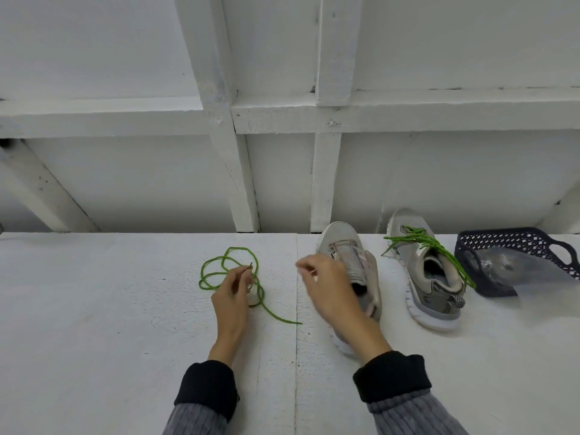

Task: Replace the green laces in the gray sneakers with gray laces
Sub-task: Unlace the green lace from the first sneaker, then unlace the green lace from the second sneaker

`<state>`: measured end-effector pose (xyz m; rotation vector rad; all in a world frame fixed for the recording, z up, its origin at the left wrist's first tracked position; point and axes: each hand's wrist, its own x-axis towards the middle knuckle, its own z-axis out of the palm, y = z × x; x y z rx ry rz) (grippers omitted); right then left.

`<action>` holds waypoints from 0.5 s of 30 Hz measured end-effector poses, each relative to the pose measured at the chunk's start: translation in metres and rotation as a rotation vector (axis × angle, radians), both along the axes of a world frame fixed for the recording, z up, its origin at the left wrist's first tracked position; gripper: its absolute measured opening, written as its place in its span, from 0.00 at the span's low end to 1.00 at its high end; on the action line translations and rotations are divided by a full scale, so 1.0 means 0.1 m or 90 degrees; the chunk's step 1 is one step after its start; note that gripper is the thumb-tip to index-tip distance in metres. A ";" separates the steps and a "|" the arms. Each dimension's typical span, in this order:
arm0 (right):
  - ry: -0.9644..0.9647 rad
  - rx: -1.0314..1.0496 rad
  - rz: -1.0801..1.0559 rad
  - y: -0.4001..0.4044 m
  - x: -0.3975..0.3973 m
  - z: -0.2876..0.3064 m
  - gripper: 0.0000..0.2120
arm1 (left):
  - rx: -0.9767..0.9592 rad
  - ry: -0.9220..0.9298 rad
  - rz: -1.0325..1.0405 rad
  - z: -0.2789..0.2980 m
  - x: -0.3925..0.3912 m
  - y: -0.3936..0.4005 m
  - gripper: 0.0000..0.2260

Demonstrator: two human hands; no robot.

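No readable writing shows. Beside the unlaced sneaker (351,265), left hand (232,296) pinches the loose green lace (226,268); right hand (326,284) pinches a thin, blurred strand.

Matt white painted surface (125,324) with a rough grain, gray mesh-cloth sneakers (351,262) on smooth white soles, braided green lace (229,262), dark perforated plastic basket (514,240) at three o'clock, ribbed knit sleeves (408,412).

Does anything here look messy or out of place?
Slightly: a green lace lies pulled out in a loose tangle on the white surface, and the right sneaker leans sideways, green laces loose. Nothing looks damaged.
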<state>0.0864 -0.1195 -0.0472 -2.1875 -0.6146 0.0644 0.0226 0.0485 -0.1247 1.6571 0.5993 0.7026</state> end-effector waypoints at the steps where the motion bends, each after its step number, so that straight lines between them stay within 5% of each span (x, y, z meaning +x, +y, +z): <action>1: 0.036 -0.059 0.038 0.08 -0.07 -0.07 0.11 | 0.000 -0.002 -0.007 0.04 -0.01 0.01 0.05; 6: 0.030 -0.313 0.112 0.22 -0.33 -0.65 0.05 | 0.021 0.034 -0.083 0.05 -0.10 0.09 0.08; 10: -0.039 -0.249 0.076 0.17 -0.40 -0.92 0.10 | 0.008 0.054 -0.127 0.02 -0.14 0.10 0.09; 15: -0.035 -0.143 0.082 0.16 -0.33 -0.59 0.06 | 0.020 0.030 -0.194 0.14 -0.09 -0.01 0.05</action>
